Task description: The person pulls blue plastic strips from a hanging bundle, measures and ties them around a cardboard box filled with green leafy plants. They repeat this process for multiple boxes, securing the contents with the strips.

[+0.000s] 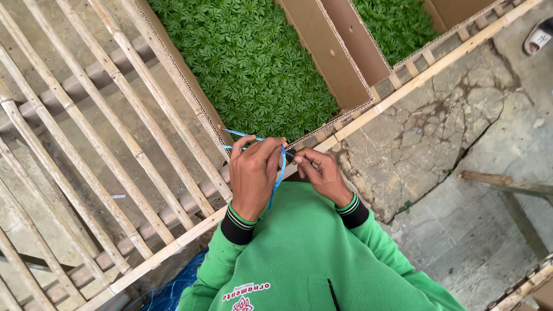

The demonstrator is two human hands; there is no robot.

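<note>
Two hands were at work over a slatted bamboo rack that spanned the left and far part of the scene, above a cracked concrete floor on the right. On the rack stood a large cardboard box filled with green leafy seedlings, its flaps standing open; a second box of the same plants sat just beside it at the far right. The person, in a green top with dark striped cuffs, stood at the near edge of the rack. A thin blue string ran from the near corner of the large box, between both hands, with one loose end hanging down in front of the chest. By my judgement the tying was under way but not finished: no completed knot could be seen, the string ends were free, and the box flaps had not been closed. The left hand was curled nearly shut, fingertips pinching the string at the box corner. The right hand was likewise almost closed, thumb and forefinger gripping the same string just beside the left. Both hands were close together, nearly touching. More blue string lay heaped below the rack at the near left.
</note>
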